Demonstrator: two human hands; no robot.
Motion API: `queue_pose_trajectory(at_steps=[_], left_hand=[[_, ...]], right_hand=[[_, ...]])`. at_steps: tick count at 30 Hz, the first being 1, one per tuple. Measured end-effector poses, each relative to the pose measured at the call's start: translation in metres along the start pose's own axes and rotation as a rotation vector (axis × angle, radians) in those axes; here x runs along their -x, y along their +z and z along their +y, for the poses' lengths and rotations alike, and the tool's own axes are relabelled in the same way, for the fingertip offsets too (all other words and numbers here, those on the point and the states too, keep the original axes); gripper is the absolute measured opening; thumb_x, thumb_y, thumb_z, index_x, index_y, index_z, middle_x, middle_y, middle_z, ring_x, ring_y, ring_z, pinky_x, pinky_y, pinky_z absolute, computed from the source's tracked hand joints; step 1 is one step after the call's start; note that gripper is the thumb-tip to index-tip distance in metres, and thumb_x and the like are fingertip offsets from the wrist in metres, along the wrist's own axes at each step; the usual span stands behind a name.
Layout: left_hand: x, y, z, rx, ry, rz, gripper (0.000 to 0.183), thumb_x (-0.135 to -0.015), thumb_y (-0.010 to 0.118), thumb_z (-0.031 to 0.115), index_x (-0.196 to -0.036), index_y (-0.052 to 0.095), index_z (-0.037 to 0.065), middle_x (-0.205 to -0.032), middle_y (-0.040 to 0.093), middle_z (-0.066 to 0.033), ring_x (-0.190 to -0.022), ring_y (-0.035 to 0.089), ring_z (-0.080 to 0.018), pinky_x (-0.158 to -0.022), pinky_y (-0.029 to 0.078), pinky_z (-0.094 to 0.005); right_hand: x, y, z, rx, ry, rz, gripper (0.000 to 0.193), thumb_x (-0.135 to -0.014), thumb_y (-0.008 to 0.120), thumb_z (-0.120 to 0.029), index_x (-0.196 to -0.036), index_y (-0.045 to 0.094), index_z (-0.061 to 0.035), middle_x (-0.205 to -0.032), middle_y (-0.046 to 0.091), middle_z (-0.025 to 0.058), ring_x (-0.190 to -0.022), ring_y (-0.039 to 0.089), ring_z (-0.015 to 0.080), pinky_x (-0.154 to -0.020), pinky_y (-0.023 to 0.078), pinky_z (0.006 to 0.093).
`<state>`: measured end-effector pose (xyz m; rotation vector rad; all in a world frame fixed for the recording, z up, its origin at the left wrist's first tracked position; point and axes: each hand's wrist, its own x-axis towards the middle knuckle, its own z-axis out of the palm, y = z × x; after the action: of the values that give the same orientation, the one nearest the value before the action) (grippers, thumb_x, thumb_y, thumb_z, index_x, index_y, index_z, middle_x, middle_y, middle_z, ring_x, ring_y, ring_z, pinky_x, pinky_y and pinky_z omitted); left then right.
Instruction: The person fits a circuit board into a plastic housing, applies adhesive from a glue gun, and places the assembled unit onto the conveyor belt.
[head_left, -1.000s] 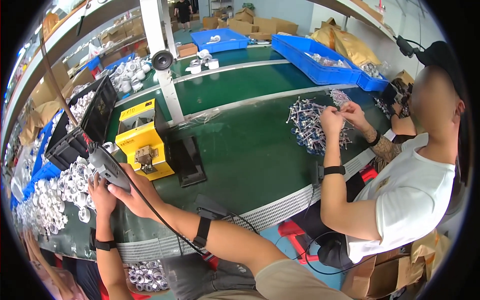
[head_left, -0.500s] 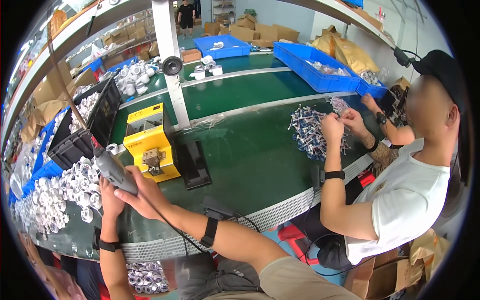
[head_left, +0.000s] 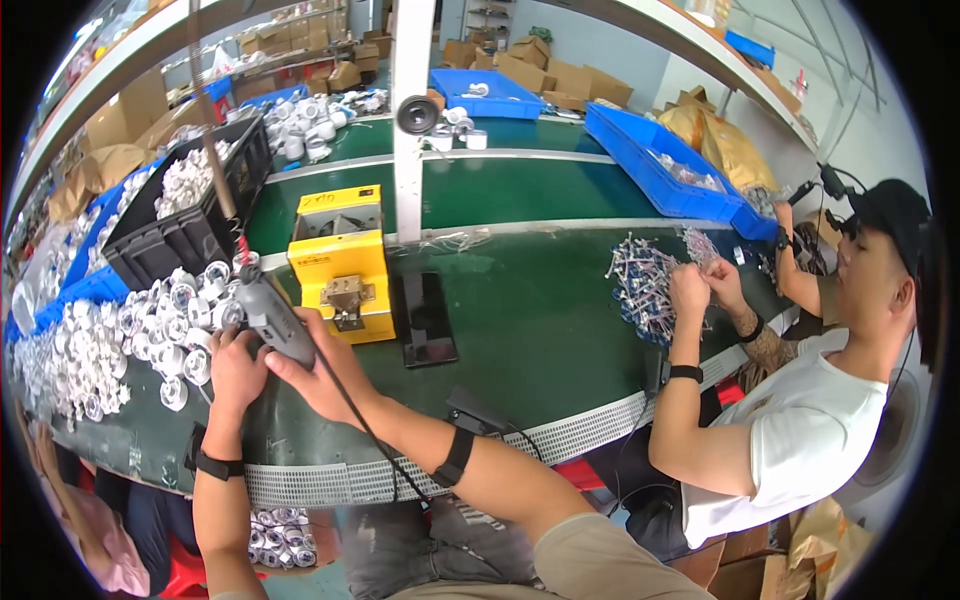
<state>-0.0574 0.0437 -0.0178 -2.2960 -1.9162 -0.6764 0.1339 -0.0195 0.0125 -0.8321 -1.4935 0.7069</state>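
Observation:
My right hand [head_left: 325, 375] is closed around a grey electric screwdriver [head_left: 272, 318] with a red upper end, held at a slant. A dark cord runs from near this hand down past my forearm. My left hand [head_left: 238, 372] is beside the screwdriver, at the edge of a pile of round white plastic parts [head_left: 172, 325]. Its fingers curl down and inward, and whatever they hold is hidden. Behind my hands stands a yellow machine [head_left: 340, 265] with a metal block on its front. A flat black phone-like slab [head_left: 428, 318] lies to its right.
A black crate [head_left: 190, 225] of white parts stands at the far left. Blue trays [head_left: 660, 170] sit at the back. On the right, a person [head_left: 800, 400] handles small pieces beside a heap of wired parts [head_left: 642, 285]. A white post [head_left: 408, 200] rises mid-table.
The view has swung left, so the scene sits farther right. My left fingers have bent down beside the white parts. My right hand still grips the screwdriver.

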Motion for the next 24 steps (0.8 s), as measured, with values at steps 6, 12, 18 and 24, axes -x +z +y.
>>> queue_pose_trajectory(at_steps=[6, 12, 18, 24], left_hand=[[0.002, -0.012, 0.011, 0.11, 0.022, 0.004, 0.023, -0.077, 0.067, 0.023, -0.092, 0.07, 0.006, -0.1, 0.065, -0.016, -0.106, 0.055, -0.0353, -0.092, 0.045, -0.042], [0.004, -0.009, 0.015, 0.15, -0.047, -0.034, 0.024, -0.077, 0.067, 0.023, -0.096, 0.069, 0.008, -0.118, 0.058, -0.0187, -0.111, 0.054, -0.0373, -0.094, 0.045, -0.0428], [0.004, -0.014, 0.018, 0.162, -0.019, -0.016, 0.027, -0.077, 0.068, 0.021, -0.099, 0.068, 0.006, -0.121, 0.056, -0.0197, -0.11, 0.055, -0.0382, -0.094, 0.046, -0.0434], [-0.001, -0.009, 0.011, 0.323, 0.12, 0.026, 0.036, -0.072, 0.065, 0.007, -0.107, 0.065, 0.002, -0.12, 0.055, -0.02, -0.116, 0.048, -0.039, -0.099, 0.041, -0.0436]], right_hand=[[-0.001, 0.0, -0.009, -0.034, -0.031, -0.004, 0.056, -0.088, 0.065, -0.037, -0.123, 0.042, -0.0008, -0.095, 0.063, 0.0216, -0.088, 0.064, 0.038, -0.074, 0.049, 0.0387], [0.001, 0.0, -0.008, -0.018, -0.054, 0.003, 0.058, -0.088, 0.066, -0.036, -0.126, 0.041, -0.0006, -0.101, 0.064, 0.021, -0.093, 0.065, 0.0354, -0.079, 0.05, 0.0363], [0.0, -0.003, -0.009, -0.009, -0.004, -0.057, 0.058, -0.088, 0.065, -0.038, -0.124, 0.041, -0.0006, -0.098, 0.064, 0.0205, -0.091, 0.065, 0.0351, -0.077, 0.049, 0.0374], [0.004, 0.001, -0.007, -0.062, 0.056, -0.079, 0.063, -0.085, 0.07, -0.034, -0.131, 0.04, -0.0014, -0.103, 0.063, 0.017, -0.091, 0.064, 0.0261, -0.079, 0.049, 0.0361]])
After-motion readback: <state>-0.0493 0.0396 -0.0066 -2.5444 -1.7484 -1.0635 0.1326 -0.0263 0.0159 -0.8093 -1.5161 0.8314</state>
